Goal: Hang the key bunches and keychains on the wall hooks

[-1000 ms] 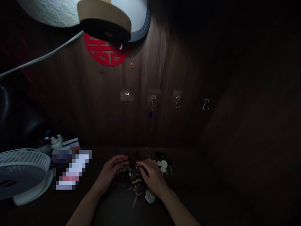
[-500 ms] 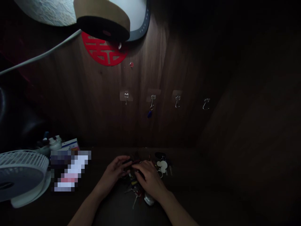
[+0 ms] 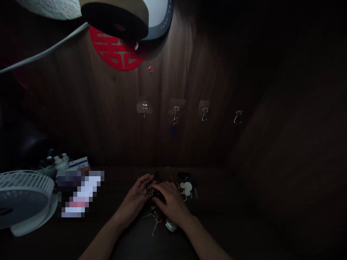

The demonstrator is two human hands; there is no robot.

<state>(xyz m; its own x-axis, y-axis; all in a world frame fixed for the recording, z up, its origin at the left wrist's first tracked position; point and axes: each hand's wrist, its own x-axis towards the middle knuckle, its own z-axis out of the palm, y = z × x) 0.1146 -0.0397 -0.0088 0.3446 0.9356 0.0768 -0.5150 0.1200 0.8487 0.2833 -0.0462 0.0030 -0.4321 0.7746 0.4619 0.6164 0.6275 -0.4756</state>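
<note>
In the dim light my left hand [image 3: 137,195] curls its fingers round some small metal keys [image 3: 149,190] at the middle of the desk. My right hand [image 3: 171,199] bends over the same keys from the other side, its fingertips meeting them; the exact grip is too dark to see. Below the hands lie more keys [image 3: 155,228] and a silvery rounded thing [image 3: 170,225]. Right of my right hand is a bunch with round pale tags [image 3: 186,187], a ring and a black fob [image 3: 184,176].
Metal hooks [image 3: 205,112] line the wooden back wall; a blue key tag [image 3: 173,129] hangs from one. A white fan [image 3: 25,202], small bottles [image 3: 61,163] and a blurred-out item [image 3: 81,195] stand left. Above are a red paper cutout [image 3: 119,54] and a white cable [image 3: 46,51].
My left fingers have drawn in and closed round keys, nearer my right hand. The whole view has shifted slightly, with the wall and desk things a little higher.
</note>
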